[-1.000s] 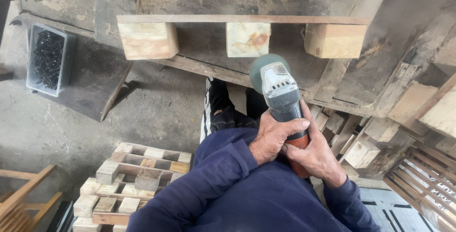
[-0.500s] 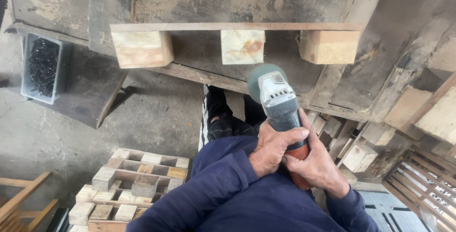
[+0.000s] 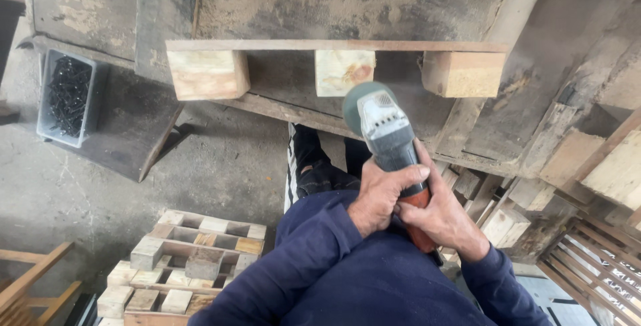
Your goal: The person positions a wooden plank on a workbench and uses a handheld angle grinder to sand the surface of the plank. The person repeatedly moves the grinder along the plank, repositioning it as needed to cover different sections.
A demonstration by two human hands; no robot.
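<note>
Here, both hands point(image 3: 407, 202) grip a grey, orange-handled angle grinder point(image 3: 387, 140).

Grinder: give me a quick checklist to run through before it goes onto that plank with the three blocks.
1. Two-handed grip: ok. Left hand and right hand both wrap the grinder body.
2. Disc clear of wood: ok. The grinder head sits in front of the middle block, apart from it.
3. Plank steady: cannot tell. It lies on the bench with its three blocks facing the person; no clamp shows.
4. Disc and guard condition: cannot tell, hidden under the head.
5. Gloves: not ok, both hands bare.
6. Nail tray out of the way: ok, far left.
</note>
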